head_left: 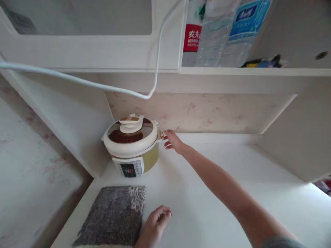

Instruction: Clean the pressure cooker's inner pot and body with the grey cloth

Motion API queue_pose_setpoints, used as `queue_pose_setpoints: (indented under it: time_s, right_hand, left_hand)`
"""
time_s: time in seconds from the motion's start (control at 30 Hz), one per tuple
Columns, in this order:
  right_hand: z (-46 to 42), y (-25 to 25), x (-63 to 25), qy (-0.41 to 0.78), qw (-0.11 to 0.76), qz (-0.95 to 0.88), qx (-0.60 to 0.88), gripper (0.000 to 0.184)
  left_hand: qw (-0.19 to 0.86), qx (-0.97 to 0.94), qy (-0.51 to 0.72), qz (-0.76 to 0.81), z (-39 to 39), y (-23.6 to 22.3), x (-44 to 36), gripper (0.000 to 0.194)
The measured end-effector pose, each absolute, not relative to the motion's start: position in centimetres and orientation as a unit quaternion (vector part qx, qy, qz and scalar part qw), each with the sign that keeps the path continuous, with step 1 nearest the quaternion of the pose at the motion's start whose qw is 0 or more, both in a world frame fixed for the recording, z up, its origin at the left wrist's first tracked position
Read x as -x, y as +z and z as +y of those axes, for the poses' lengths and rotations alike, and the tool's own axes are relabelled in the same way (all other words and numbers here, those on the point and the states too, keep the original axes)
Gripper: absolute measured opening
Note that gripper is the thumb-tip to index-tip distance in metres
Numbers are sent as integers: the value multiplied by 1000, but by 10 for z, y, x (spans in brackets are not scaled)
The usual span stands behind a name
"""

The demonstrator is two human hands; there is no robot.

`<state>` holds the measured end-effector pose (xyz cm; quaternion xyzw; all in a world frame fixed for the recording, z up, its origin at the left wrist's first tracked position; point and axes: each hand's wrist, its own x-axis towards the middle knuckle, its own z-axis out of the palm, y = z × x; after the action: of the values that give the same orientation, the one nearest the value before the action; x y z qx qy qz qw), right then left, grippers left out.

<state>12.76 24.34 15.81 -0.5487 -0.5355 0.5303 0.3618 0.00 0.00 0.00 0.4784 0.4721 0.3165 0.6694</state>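
A white electric pressure cooker [129, 148] with a dark round lid and a greenish body stands in the back left corner of the white counter. My right hand [173, 140] reaches to its right side handle [160, 135]; the fingers are apart and the fingertips are at the handle, though I cannot tell whether they touch. My left hand [156, 222] is low in view, its fingers curled in with nothing visible in them. Beside it lies a folded grey cloth [113, 213] with a pale pattern at one corner, in front of the cooker.
A white cable [103, 86] hangs across the view in front of the upper cabinet [103, 51]. Plastic water bottles [217, 34] stand on the open shelf at upper right. The counter [207, 213] meets a side panel on the left and another on the right.
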Motion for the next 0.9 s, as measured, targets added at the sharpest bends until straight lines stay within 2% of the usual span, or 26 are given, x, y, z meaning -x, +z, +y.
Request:
queue_pose_setpoints:
  time_s: [0.13, 0.27, 0.37, 0.9]
  right_hand:
    - [261, 164, -107, 530, 340, -546, 553, 55]
    - [264, 160, -98, 519, 334, -572, 540, 36]
    - [262, 159, -100, 510, 330, -590, 532, 30]
    - [218, 154, -165, 475, 355, -565, 574, 29]
  left_hand:
    - [679, -466, 327, 463, 2, -2, 1, 37]
    - [702, -428, 356, 445, 2, -2, 1, 35]
    - [707, -411, 373, 438, 0, -1, 2, 34]
    - [709, -361, 422, 434, -6, -2, 4, 35]
